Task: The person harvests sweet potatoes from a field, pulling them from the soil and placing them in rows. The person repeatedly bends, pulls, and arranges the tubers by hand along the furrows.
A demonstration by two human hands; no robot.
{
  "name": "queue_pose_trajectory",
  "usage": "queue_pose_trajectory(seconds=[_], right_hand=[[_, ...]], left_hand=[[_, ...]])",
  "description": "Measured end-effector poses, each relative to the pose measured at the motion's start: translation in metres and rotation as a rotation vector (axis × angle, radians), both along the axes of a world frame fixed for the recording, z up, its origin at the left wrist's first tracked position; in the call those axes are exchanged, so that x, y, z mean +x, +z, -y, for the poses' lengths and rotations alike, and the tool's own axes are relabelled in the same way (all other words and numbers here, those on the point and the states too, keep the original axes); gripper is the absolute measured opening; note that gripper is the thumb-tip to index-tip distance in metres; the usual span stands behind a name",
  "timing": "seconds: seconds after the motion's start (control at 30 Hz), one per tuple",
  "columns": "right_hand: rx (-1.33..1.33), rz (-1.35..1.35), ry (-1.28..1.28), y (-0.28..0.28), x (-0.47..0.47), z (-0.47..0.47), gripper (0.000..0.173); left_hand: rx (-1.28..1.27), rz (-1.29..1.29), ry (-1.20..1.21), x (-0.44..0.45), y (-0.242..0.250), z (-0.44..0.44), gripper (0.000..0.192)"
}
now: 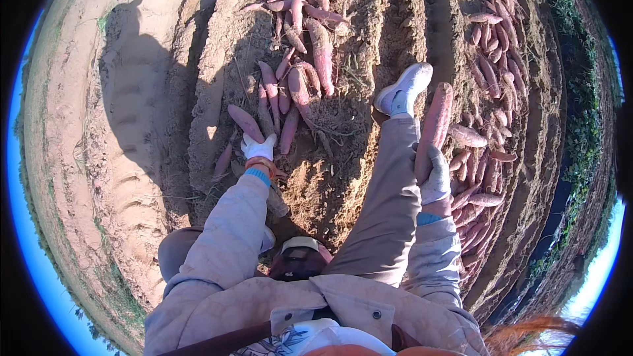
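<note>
My gloved left hand [259, 147] is closed around the lower end of a sweet potato [246, 122] at the near left of a loose pile. Several more sweet potatoes [298, 86] lie on the soil just beyond it, some with roots attached. At the right, beside my lower leg, my gloved right hand [436, 173] grips a long, thick sweet potato [437, 116] that points away from me. Part of its near end is hidden by the fingers.
A long row of sweet potatoes [487, 200] runs along the right. My white shoe [405, 88] stands on the soil between the pile and that row. Ridged soil [217, 54] lies at the left, with my shadow across it. Green plants [586, 123] edge the far right.
</note>
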State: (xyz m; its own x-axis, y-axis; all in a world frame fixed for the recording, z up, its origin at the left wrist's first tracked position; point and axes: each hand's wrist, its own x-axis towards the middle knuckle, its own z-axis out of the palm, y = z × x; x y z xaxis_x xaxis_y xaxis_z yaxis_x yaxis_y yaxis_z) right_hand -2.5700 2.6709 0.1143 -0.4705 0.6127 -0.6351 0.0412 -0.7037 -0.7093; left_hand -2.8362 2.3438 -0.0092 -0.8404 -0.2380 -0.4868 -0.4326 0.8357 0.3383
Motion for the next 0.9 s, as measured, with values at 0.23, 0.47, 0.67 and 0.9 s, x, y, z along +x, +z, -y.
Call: queue_pose_trajectory(seconds=[0.23, 0.47, 0.67, 0.9], right_hand=[[0.091, 0.533, -0.524, -0.097, 0.153, -0.193, 0.023], [0.508, 0.010, 0.252, -0.072, -0.102, -0.022, 0.069], [0.882, 0.832, 1.229, -0.126, -0.260, 0.134, 0.107], [0.644, 0.563, 0.823, -0.148, -0.251, 0.135, 0.085]], left_hand=[[-0.379, -0.121, -0.047, -0.007, -0.052, -0.067, 0.118], [-0.477, -0.013, -0.232, -0.039, -0.034, -0.052, 0.113], [-0.393, 0.072, -0.212, -0.048, -0.016, -0.065, 0.095], [0.082, 0.063, -0.257, -0.060, -0.038, -0.011, 0.085]])
